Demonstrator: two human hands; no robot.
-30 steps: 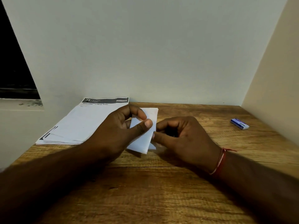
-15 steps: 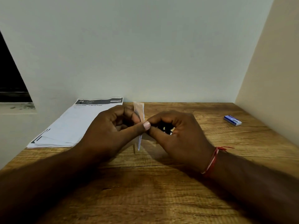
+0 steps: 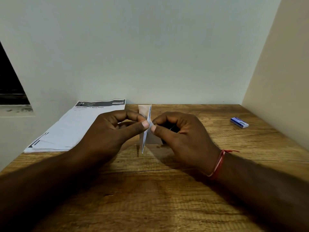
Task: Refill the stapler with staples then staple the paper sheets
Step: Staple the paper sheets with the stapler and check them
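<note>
One folded white paper sheet (image 3: 145, 131), held edge-on and upright above the wooden surface (image 3: 150, 190), is pinched between two hands. The left hand (image 3: 115, 131) grip is clamped on it by thumb and forefinger; the right hand (image 3: 180, 136) grip likewise, with a dark object, not identifiable, inside the palm. One printed white paper stack (image 3: 75, 128) lies left of the grip; one small blue box (image 3: 239, 122) lies well right.

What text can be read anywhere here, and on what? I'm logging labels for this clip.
"34": white number in the dark header band of the top sheet of the paper stack.
Other header words and the bold line beneath: too blurred to read.
Small blue staple box: print too small to read.
Folded paper held between both hands: dark edge marks, no readable text.
</note>
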